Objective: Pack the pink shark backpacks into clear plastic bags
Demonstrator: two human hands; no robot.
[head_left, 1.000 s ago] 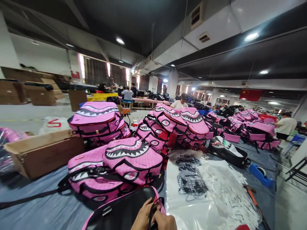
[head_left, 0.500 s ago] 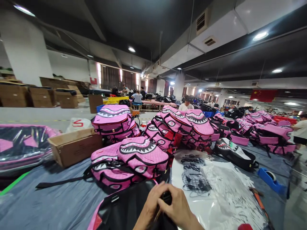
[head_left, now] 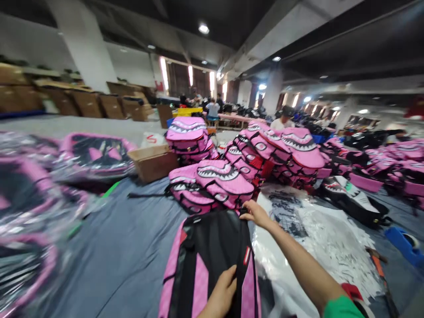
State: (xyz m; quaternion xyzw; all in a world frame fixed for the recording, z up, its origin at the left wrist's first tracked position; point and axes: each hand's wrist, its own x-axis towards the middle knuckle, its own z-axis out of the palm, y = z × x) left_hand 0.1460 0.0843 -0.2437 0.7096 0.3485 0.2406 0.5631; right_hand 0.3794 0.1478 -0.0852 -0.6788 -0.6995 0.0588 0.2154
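A black and pink backpack point(head_left: 212, 229) lies on the blue-grey cloth with its straps facing up. My right hand point(head_left: 256, 215) pinches the top end of its right strap, near the bag's upper corner. Lower down, my left hand point(head_left: 225, 287) is on the same strap, its fingers curled at the strap's edge and partly hidden. Just beyond the bag, pink backpacks with shark-mouth prints point(head_left: 225, 176) are piled up.
Clear plastic bags point(head_left: 331, 243) and a hammer point(head_left: 379, 265) lie at the right, near a blue tape dispenser point(head_left: 404, 245). A cardboard box point(head_left: 154, 163) and plastic-wrapped pink backpacks point(head_left: 96, 154) are at the left. A person point(head_left: 283, 119) is behind the piles.
My hands, together over the bag before, are now apart: the right at the strap's top, the left lower. More of the backpack shows. The view has turned left and down.
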